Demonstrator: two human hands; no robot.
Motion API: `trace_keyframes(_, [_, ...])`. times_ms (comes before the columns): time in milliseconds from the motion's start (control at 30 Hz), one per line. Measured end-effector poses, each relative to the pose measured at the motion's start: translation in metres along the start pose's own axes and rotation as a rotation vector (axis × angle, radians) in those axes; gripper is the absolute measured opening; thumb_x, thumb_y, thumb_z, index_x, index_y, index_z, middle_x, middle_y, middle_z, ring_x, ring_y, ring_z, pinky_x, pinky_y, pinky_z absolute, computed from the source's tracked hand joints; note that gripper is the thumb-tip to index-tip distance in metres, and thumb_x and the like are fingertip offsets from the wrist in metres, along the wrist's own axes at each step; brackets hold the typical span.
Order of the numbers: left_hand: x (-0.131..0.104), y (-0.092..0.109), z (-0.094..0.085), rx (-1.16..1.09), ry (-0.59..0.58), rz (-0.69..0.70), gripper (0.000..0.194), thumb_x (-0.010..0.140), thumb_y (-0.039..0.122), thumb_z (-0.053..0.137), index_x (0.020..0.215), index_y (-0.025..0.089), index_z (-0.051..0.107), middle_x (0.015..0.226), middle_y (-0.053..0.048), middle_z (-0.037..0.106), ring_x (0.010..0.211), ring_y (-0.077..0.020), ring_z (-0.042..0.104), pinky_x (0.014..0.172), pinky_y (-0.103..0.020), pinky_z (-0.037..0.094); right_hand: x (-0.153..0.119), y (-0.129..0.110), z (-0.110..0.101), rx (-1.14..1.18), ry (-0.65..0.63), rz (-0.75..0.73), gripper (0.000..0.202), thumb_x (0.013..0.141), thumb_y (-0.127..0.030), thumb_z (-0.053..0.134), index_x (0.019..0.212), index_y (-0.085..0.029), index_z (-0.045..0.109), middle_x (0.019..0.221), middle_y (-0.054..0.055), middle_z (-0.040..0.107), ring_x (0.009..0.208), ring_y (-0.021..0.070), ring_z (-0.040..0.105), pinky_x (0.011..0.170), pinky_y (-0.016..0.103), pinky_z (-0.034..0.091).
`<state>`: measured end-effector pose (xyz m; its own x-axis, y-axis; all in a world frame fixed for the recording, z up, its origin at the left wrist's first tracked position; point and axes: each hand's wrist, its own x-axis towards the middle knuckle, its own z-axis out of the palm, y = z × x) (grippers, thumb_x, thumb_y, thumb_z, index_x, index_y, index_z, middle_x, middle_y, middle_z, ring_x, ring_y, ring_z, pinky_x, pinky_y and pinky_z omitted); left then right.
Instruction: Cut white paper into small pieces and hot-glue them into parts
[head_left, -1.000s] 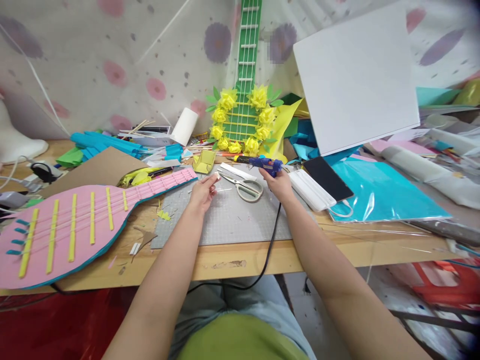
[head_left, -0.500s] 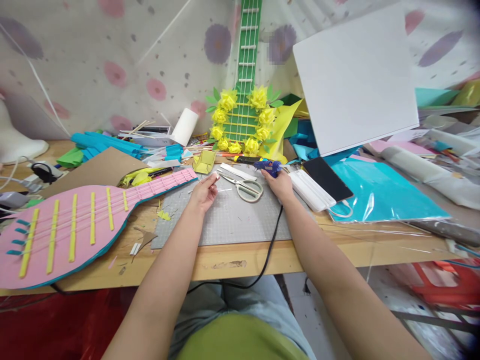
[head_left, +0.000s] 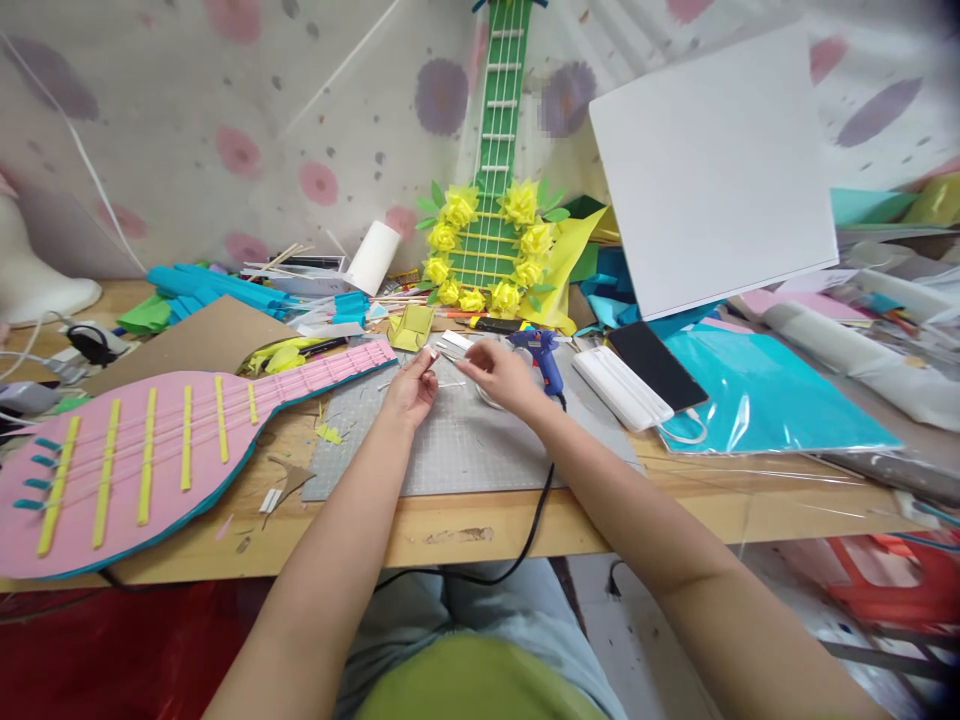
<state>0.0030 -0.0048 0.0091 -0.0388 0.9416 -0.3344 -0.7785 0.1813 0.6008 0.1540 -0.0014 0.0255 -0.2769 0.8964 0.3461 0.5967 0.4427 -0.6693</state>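
Observation:
Above the grey cutting mat, my left hand pinches a small white piece between thumb and fingertips. Just to its right is my right hand, fingertips drawn together and pointing at the left hand; anything in them is too small to make out. Scissors lie on the mat, mostly hidden beneath the right hand. A blue glue gun rests beyond the right wrist, untouched, its black cord trailing over the table edge. Behind the fingertips lies a white strip.
A pink guitar-shaped craft with yellow strips lies on the left. At the back stands a green one ringed with yellow paper flowers. A white power bank, a black phone and a blue plastic-wrapped sheet lie to the right.
My right hand has let go of the glue gun, which now rests on the mat, and moved left beside my left hand, over the scissors. The left hand has barely moved.

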Motion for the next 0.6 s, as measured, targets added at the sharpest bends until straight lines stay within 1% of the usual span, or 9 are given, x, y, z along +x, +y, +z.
trace_keyframes(33, [0.001,0.0,0.0,-0.003,-0.005,0.009,0.005,0.075,0.012,0.059,0.069,0.011,0.06,0.066,0.002,0.061,0.036,0.0026,0.038,0.037,-0.008,0.038,0.002,-0.005,0.007,0.004,-0.06,-0.012,0.031,0.074,-0.048,0.054,0.083,-0.018,0.055,0.071,0.001,0.06,0.061,0.0112,0.052,0.057,0.023,0.037])
trace_keyframes(100, [0.002,0.0,-0.001,-0.011,-0.011,0.021,0.007,0.075,0.011,0.058,0.068,0.011,0.059,0.065,0.002,0.061,0.036,0.0024,0.038,0.037,-0.008,0.038,0.004,-0.012,0.018,-0.022,-0.113,-0.035,0.029,0.073,-0.046,0.056,0.078,-0.018,0.056,0.067,0.0,0.059,0.059,0.0104,0.05,0.055,0.022,0.034])
trace_keyframes(167, [0.002,0.0,-0.002,-0.013,-0.01,0.03,0.006,0.074,0.011,0.059,0.068,0.011,0.059,0.065,0.002,0.061,0.037,0.0024,0.038,0.039,-0.008,0.039,0.005,-0.016,0.025,-0.061,-0.096,-0.038,0.022,0.076,-0.039,0.054,0.073,-0.018,0.056,0.064,-0.001,0.058,0.057,0.0101,0.048,0.055,0.022,0.031])
trace_keyframes(267, [0.002,-0.002,-0.002,0.025,0.005,0.038,0.003,0.074,0.013,0.06,0.071,0.011,0.061,0.066,0.002,0.062,0.036,0.0026,0.038,0.041,-0.009,0.041,0.003,-0.015,0.028,-0.078,-0.032,-0.003,0.016,0.08,-0.029,0.048,0.073,-0.018,0.057,0.062,-0.001,0.057,0.057,0.0107,0.047,0.056,0.022,0.03])
trace_keyframes(433, [0.0,-0.005,-0.001,0.107,0.003,0.022,0.004,0.074,0.014,0.059,0.075,0.012,0.062,0.069,0.002,0.063,0.036,0.0021,0.039,0.04,-0.011,0.041,0.002,-0.004,0.031,-0.077,-0.006,0.026,0.017,0.081,-0.027,0.044,0.076,-0.019,0.059,0.067,0.001,0.059,0.063,0.0133,0.049,0.059,0.023,0.031])
trace_keyframes(600, [0.0,-0.005,0.0,0.136,-0.019,0.017,0.009,0.074,0.021,0.06,0.078,0.013,0.062,0.073,0.001,0.064,0.037,0.0017,0.04,0.04,-0.012,0.041,0.003,0.001,0.031,-0.094,0.014,0.054,0.019,0.081,-0.027,0.043,0.076,-0.02,0.06,0.067,0.001,0.058,0.063,0.0143,0.049,0.059,0.024,0.031])
